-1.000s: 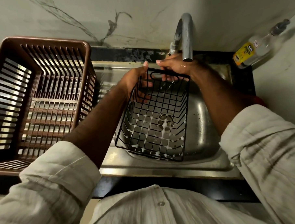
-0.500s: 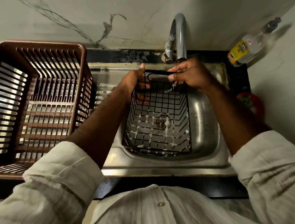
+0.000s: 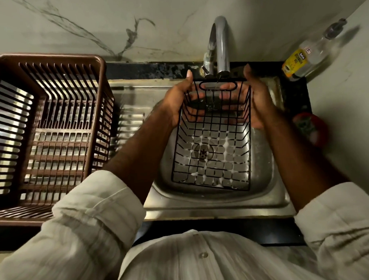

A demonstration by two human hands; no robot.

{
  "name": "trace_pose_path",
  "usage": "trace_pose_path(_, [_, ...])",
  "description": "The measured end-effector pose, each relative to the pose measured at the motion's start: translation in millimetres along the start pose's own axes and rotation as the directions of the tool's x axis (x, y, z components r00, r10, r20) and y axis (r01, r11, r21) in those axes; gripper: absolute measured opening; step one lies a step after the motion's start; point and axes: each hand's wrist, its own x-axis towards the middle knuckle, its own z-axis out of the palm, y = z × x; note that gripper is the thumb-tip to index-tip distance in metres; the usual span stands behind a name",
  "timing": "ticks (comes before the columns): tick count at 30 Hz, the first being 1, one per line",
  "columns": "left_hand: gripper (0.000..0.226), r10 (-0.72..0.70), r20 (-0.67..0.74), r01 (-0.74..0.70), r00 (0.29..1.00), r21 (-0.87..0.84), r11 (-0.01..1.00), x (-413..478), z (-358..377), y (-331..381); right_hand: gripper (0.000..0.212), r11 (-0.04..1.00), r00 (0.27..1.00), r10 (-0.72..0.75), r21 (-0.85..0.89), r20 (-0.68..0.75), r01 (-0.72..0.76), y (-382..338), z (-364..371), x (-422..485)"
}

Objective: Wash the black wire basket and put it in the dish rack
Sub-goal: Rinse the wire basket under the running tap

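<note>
One camera only, worn on the person's head — it looks steeply down over their chest, facing the back wall (image 3: 89, 21). The sink (image 3: 224, 205) sits close below, just right of centre; the dish rack (image 3: 49, 59) fills the left edge — wide-angle bending throughout.

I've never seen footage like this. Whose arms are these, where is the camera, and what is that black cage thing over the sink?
There is no machine here: a person wears a camera on the head, so you look down along their own two arms. The left hand and right hand grip the sides of a black wire basket, held tilted over the steel sink. A thin stream runs from the tap onto the basket's far end, and white suds cling to its wires. To the left sits a brown dish rack, nothing in it. At the far right a dishwash bottle leans in the corner, with a blurred red object nearer.
</note>
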Motion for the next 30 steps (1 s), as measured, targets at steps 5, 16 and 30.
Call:
trace_pose_path(5, [0.07,0.018,0.037,-0.022,0.999,0.087,0.996,9,8,6,0.04,0.996,0.988,0.022,-0.084,-0.155,-0.035,1,-6,-13])
trace_pose_path(16, [0.027,0.135,0.138,-0.186,0.981,0.488,0.853,23,31,-4,0.04,0.938,0.694,-0.318,-0.321,-0.645,0.131,-4,-3,-24])
trace_pose_path(30, [0.023,0.34,0.015,-0.185,0.94,0.862,0.473,37,36,6,0.039,0.91,0.546,-0.385,-0.405,-0.744,0.089,-10,4,-25])
